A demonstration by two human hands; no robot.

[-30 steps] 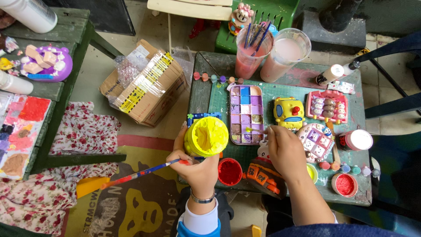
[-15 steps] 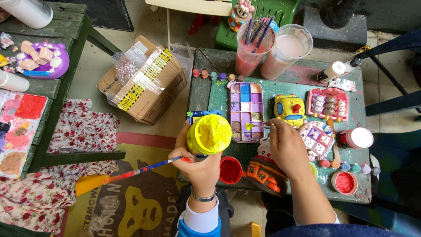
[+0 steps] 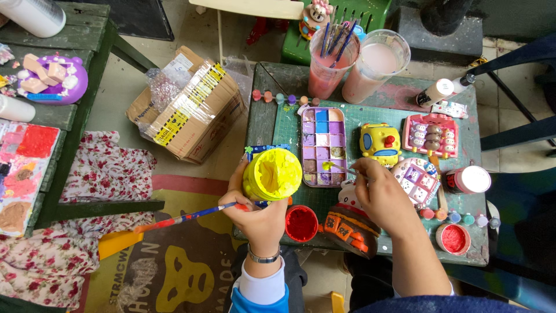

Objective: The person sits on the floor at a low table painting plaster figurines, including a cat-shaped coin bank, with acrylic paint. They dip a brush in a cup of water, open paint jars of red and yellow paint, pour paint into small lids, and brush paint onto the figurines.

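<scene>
From my remote seat I look straight down on a small green table point(image 3: 263, 98) crowded with paint gear. The left hand point(image 3: 258, 211) is clenched around a yellow-painted figurine point(image 3: 272, 174), lifting it over the table's near left corner, and the same hand pins a long multicoloured paintbrush point(image 3: 179, 219) whose handle sticks out to the left over the floor. The right hand point(image 3: 379, 194) is pinched on a thin brush point(image 3: 339, 167), its tip loaded with yellow and resting at the lower right of a rectangular paint palette point(image 3: 323, 145) filled mostly with purple wells. Just below the figurine sits an open red paint pot point(image 3: 302, 223), and beside it, partly under the right wrist, a brown and orange figure point(image 3: 347, 229). Beyond the palette stand two plastic cups point(image 3: 376, 66) of pinkish water, one bristling with brushes. A yellow toy car figure point(image 3: 379, 142), a pink tray-shaped piece point(image 3: 431, 134) and a round pastel piece point(image 3: 414, 179) lie to the right, near another red-stained lid point(image 3: 453, 239). On the floor to the left lies a taped cardboard box point(image 3: 191, 113), with floral cloth point(image 3: 107, 171) next to a second green bench point(image 3: 75, 35).
</scene>
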